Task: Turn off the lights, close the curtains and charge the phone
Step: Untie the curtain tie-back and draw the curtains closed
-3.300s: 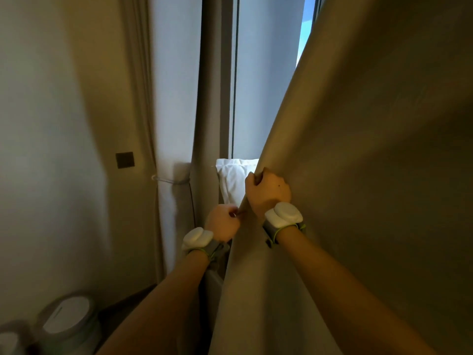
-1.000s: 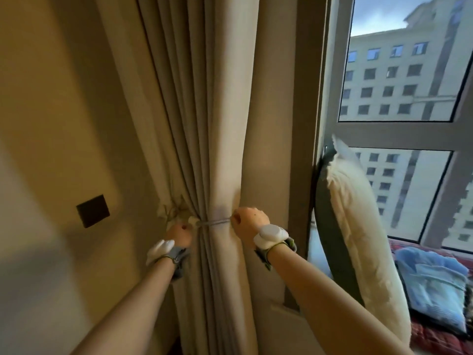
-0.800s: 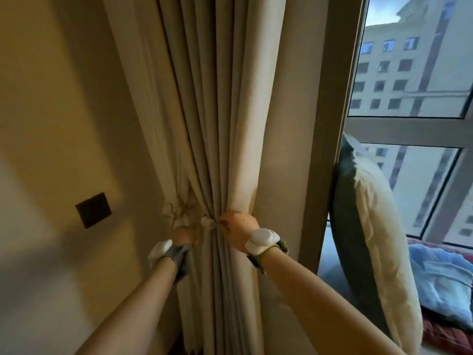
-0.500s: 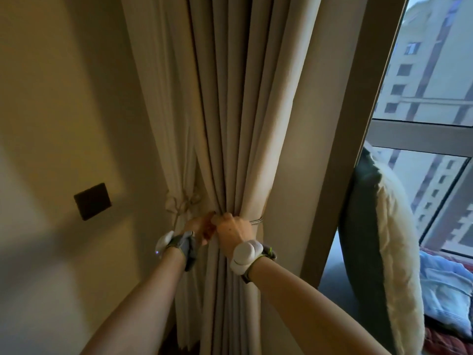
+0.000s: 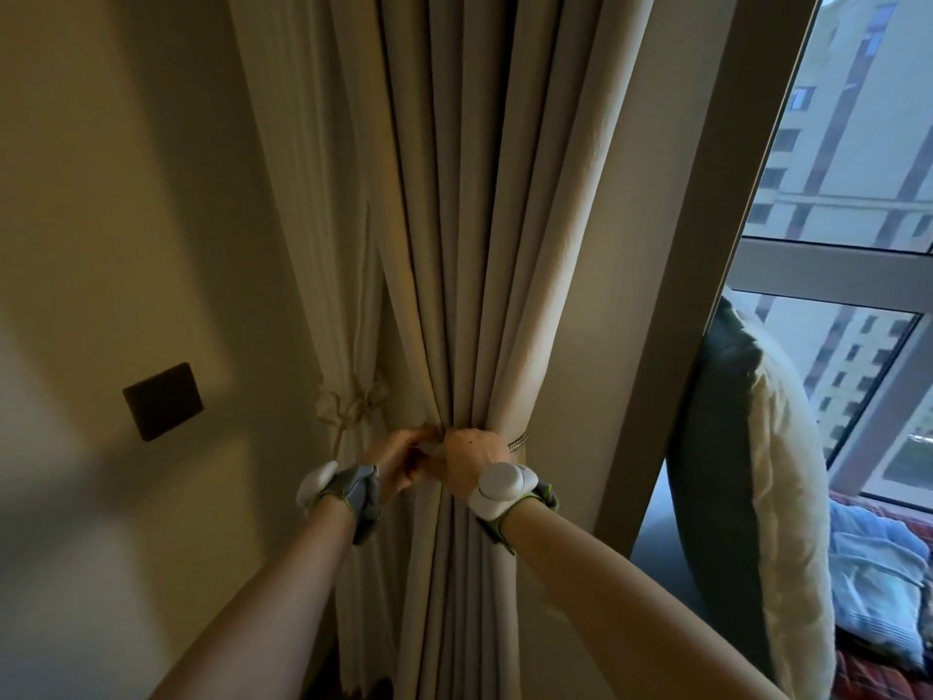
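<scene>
Both hands meet at the waist of the gathered curtain [image 5: 479, 245], which hangs in tight upright folds. A thin tieback cord [image 5: 518, 441] cinches it at that height.

The right hand [image 5: 472, 464] has its back to the camera. Its fingers are curled down over the front of the folds, right where the cord disappears under them, so it grips the cord against the cloth. A short stretch of cord shows just to the right of its knuckles.

The left hand [image 5: 399, 457] comes in from the other side, its bent fingers touching the right hand's fingertips. What it pinches is hidden between the 2 hands, so I cannot tell its hold.

Each wrist wears a band with a white puck: left wristband [image 5: 315, 485], right wristband [image 5: 500, 490].

Just up and left of the grip, a paler sheer curtain [image 5: 303, 194] is tied with a knotted strip [image 5: 353, 401]. Further left, a dark wall plate [image 5: 162, 401] sits on the wall. Well to the right of the grip, a pillow [image 5: 757, 472] stands on edge against the window [image 5: 858, 194], and blue bedding [image 5: 868, 573] lies below it.
</scene>
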Tool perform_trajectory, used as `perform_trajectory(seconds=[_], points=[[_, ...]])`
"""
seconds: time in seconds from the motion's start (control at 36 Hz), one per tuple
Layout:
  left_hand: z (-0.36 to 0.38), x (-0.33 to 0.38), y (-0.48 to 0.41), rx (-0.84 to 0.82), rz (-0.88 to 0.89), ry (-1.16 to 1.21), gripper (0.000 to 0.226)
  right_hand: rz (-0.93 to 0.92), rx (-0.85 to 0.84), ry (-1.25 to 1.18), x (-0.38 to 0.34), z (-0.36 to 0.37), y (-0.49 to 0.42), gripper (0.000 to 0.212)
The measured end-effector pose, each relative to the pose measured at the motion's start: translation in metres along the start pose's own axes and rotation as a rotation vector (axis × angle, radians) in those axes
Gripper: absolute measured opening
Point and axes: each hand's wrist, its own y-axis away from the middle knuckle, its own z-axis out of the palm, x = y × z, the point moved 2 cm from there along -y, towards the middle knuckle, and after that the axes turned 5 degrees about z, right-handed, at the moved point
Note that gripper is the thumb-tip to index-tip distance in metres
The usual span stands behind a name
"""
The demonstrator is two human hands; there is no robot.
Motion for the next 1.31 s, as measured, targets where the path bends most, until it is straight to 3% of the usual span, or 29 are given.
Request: perform_trajectory(seconds=[0.19, 0.36, 0.47, 0.61, 0.72, 0.78, 0.86, 0.94, 1.0, 1.08, 1.14, 1.22, 1.25, 1.31], points=[[0.006, -0.007, -0.002, -0.007, 0.041, -0.163, 0.039, -0.064, -0.05, 0.105, 0.003, -0.003, -0.005, 0.03], [0.009, -0.012, 0.005, -0.156, 0.023, -0.235, 0.071, -0.154, -0.132, 0.033, 0.015, -0.014, 0.002, 0.037], [0.014, -0.019, 0.009, -0.257, 0.048, -0.037, 0.067, -0.175, -0.192, -0.072, 0.02, -0.017, 0.004, 0.036], [0.008, -0.007, 0.013, -0.241, 0.146, 0.475, 0.05, -0.147, -0.314, -0.391, 0.031, -0.015, 0.008, 0.014], [0.001, 0.001, 0.017, -0.251, 0.155, 0.481, 0.057, -0.155, -0.286, -0.409, 0.038, -0.014, 0.01, 0.015], [-0.004, 0.001, 0.014, -0.165, 0.123, 0.453, 0.052, -0.145, -0.265, -0.419, 0.041, -0.013, 0.01, 0.017], [-0.016, -0.003, 0.006, -0.018, 0.039, 0.419, 0.073, -0.118, -0.254, -0.504, 0.049, -0.015, 0.011, 0.021], [-0.032, -0.013, 0.0, 0.079, -0.024, 0.398, 0.079, -0.084, -0.269, -0.646, 0.061, -0.023, 0.017, 0.027], [-0.041, -0.019, 0.001, 0.141, -0.062, 0.378, 0.074, -0.03, -0.285, -0.818, 0.07, -0.03, 0.021, 0.03], [-0.053, -0.029, 0.0, 0.289, -0.088, 0.359, 0.057, 0.085, -0.229, -0.948, 0.085, -0.039, 0.021, 0.017], [-0.065, -0.033, -0.002, 0.433, -0.029, 0.267, 0.05, 0.13, -0.163, -0.974, 0.094, -0.044, 0.019, 0.027], [-0.059, -0.022, 0.009, 0.662, 0.152, 0.033, 0.062, 0.189, -0.083, -1.035, 0.102, -0.049, 0.019, 0.04], [-0.049, -0.009, 0.021, 0.712, 0.269, -0.024, 0.052, 0.205, -0.058, -1.044, 0.104, -0.05, 0.02, 0.041], [-0.024, 0.009, 0.04, 0.645, 0.516, -0.136, 0.024, 0.236, -0.022, -1.048, 0.106, -0.053, 0.02, 0.036]])
